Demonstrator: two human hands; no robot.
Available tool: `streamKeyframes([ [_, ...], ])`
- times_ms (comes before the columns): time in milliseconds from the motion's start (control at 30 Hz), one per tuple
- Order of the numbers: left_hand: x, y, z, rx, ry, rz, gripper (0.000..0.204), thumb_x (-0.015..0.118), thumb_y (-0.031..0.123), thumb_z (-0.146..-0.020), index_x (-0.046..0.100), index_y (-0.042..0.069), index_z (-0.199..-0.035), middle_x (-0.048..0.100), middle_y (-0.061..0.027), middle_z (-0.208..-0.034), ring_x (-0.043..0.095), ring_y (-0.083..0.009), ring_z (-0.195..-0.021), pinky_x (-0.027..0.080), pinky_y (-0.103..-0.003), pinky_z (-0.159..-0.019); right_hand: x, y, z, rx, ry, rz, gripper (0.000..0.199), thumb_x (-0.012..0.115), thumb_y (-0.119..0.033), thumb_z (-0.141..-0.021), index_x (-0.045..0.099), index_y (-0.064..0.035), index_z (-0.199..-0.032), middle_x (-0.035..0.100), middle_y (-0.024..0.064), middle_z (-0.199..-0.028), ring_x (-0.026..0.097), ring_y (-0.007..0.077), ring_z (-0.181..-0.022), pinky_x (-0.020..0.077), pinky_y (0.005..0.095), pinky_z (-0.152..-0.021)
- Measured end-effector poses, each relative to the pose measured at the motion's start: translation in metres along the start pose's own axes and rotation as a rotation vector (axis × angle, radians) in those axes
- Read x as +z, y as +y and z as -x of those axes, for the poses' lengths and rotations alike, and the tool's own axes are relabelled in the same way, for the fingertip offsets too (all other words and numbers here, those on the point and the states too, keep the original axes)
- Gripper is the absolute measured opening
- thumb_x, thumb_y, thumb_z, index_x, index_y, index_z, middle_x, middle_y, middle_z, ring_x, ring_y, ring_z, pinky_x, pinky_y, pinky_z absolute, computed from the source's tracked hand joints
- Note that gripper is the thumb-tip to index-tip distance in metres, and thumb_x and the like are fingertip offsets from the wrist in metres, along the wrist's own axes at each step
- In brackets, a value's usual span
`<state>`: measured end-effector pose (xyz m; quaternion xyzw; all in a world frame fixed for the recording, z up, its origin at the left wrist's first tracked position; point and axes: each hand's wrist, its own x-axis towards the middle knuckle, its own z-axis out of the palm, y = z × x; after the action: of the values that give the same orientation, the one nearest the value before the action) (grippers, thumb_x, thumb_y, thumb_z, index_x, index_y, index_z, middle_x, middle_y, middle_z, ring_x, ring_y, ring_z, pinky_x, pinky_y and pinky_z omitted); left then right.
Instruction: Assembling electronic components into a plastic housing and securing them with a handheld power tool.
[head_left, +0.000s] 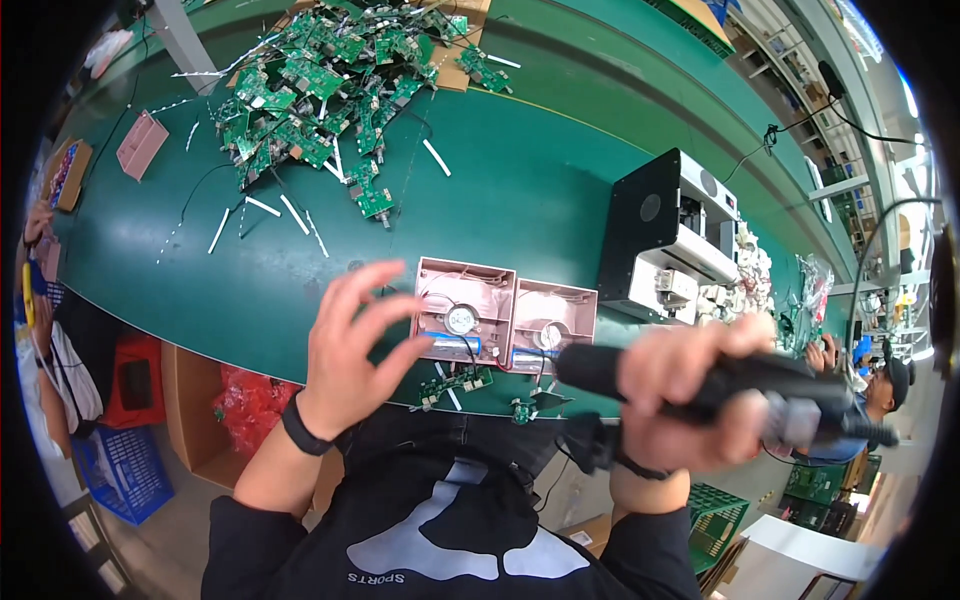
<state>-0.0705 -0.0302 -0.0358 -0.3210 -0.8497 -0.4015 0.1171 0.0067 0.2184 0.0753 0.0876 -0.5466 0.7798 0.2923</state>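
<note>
Left hand (352,345): fingers spread, holding nothing, just left of 2 pink cases (505,312) at the near edge of the green table (520,190).
Right hand (690,395): fingers wrapped around a black power screwdriver (720,385).

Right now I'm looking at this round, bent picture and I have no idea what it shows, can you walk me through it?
This is one picture from a wide fisheye camera worn on a person's head, looking down at their own hands. That lens is why straight edges curve near the rim.

There is no machine arm here, only two bare hands. The left hand is open with fingers spread, holding nothing, raised near two pink plastic housings that sit side by side at the near edge of the green worktable. The right hand grips a black electric screwdriver.

Further back lies a heap of green circuit boards with scattered white strips. A black and white box-shaped device stands to the right, and a pink tray lies far left. Other workers show at the edges.
</note>
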Motion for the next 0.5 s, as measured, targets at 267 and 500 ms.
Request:
streamKeyframes([
  [267, 0.011, 0.019, -0.014, 0.153, -0.342, -0.05, 0.039, 0.079, 0.002, -0.077, 0.076, 0.016, -0.114, 0.054, -0.0149, -0.148, 0.045, -0.0436, -0.143, 0.047, -0.05, -0.109, -0.072, -0.051, 0.029, -0.13, 0.195, 0.195, 0.054, 0.074, -0.047, -0.094, 0.042, -0.0083, -0.114, 0.054, 0.0049, -0.071, 0.051, 0.0155, -0.049, 0.0456, 0.0335, -0.048],
  [500, 0.022, 0.011, -0.008, 0.056, -0.408, 0.011, 0.034, 0.079, 0.001, -0.074, 0.078, 0.014, -0.105, 0.057, -0.0156, -0.143, 0.047, -0.0447, -0.141, 0.045, -0.053, -0.111, -0.116, -0.053, -0.01, -0.301, 0.303, 0.315, 0.043, 0.058, -0.047, -0.103, 0.049, -0.0075, -0.118, 0.054, 0.0058, -0.074, 0.051, 0.0169, -0.054, 0.0439, 0.0341, -0.054],
])
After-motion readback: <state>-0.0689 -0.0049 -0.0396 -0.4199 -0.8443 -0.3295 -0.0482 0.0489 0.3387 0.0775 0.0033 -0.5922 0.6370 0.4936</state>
